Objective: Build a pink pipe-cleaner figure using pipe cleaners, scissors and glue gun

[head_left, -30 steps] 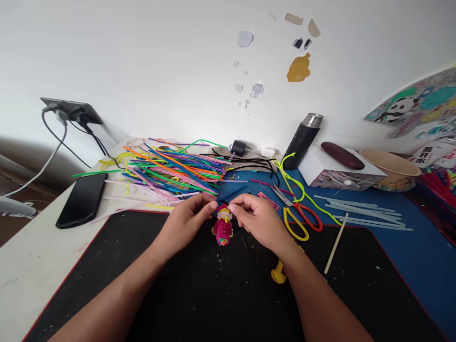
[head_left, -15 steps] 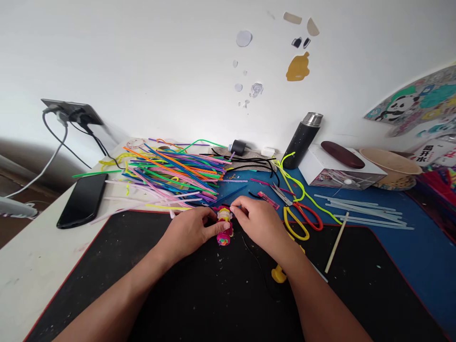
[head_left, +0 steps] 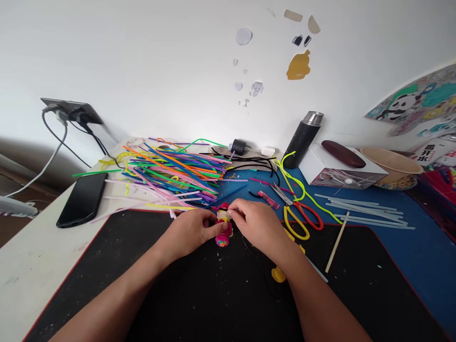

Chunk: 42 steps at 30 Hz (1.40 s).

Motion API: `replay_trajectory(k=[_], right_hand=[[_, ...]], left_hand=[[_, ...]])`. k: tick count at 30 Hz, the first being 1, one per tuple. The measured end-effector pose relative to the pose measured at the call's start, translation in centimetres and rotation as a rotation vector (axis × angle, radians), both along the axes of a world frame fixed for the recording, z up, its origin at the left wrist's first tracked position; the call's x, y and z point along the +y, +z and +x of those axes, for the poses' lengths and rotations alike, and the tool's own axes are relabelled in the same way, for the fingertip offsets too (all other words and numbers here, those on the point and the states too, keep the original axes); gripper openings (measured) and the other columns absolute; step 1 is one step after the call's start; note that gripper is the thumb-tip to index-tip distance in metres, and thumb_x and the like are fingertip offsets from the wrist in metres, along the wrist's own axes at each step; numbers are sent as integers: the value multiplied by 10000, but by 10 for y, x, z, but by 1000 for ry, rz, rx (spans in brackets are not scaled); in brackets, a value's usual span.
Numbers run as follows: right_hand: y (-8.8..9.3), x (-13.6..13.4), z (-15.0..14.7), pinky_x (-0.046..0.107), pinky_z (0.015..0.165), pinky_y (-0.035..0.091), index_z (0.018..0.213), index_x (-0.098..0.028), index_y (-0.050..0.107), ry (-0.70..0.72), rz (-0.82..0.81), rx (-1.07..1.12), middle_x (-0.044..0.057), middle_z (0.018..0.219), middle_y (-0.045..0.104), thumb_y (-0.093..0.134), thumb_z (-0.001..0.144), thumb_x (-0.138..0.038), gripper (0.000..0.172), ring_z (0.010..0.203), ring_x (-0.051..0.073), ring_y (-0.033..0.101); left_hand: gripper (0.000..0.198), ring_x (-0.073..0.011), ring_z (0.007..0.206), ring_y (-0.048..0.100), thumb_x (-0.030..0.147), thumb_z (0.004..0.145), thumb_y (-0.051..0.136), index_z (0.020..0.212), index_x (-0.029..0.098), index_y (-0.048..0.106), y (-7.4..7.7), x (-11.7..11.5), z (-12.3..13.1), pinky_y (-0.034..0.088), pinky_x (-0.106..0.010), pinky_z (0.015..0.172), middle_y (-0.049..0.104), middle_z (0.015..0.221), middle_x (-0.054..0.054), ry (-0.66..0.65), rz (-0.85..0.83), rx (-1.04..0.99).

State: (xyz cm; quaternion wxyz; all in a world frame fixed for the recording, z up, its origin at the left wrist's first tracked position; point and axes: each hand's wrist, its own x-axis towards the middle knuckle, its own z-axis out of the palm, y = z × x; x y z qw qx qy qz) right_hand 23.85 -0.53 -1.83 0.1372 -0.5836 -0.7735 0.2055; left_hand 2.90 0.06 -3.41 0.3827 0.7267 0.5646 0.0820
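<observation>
A small pink and yellow pipe-cleaner figure [head_left: 223, 233] stands on the black mat [head_left: 199, 289] between my hands. My left hand [head_left: 190, 231] grips its side, thumb pressed against the pink body. The fingertips of my right hand [head_left: 257, 224] pinch at the figure's pale upper part, where a dark blue pipe cleaner [head_left: 228, 194] runs off to the upper right. Both hands are closed on the figure.
A heap of coloured pipe cleaners [head_left: 167, 173] lies behind the hands. Scissors [head_left: 297, 214], a wooden stick [head_left: 335, 248], clear glue sticks [head_left: 363, 211], a black flask [head_left: 302, 140] and a white box [head_left: 338, 171] are to the right. A phone [head_left: 82, 198] lies at the left.
My hands dropped from pinching the blue pipe cleaner above the figure to closing round the figure itself. The left thumb now presses its side.
</observation>
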Motion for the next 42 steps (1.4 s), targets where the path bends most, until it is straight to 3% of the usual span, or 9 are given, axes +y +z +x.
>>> replay_trajectory(k=[16,26,42], right_hand=[[-5,-1,1,301,629,320,977,-244,752,14,36,22,6,857,799,661,1047,-229,116,757,193,694],[-5,-3,2,289,635,318,954,-238,708,10,76,49,-3,871,790,660,1044,-217,104,756,183,686],[-3,-5,0,294,674,400,1013,-259,726,-27,156,129,2,923,823,637,1042,-225,99,784,195,736]], left_hand=[[474,-164,585,432,682,838,675,764,216,712,-2,-2,1,256,-301,546,537,639,27,80,-31,-154],[459,-155,618,410,652,828,704,878,197,721,-5,-1,-2,282,-286,562,490,661,54,112,-70,-240],[500,-185,690,561,653,791,740,956,182,718,-5,2,-3,388,-284,630,667,766,6,165,-119,-366]])
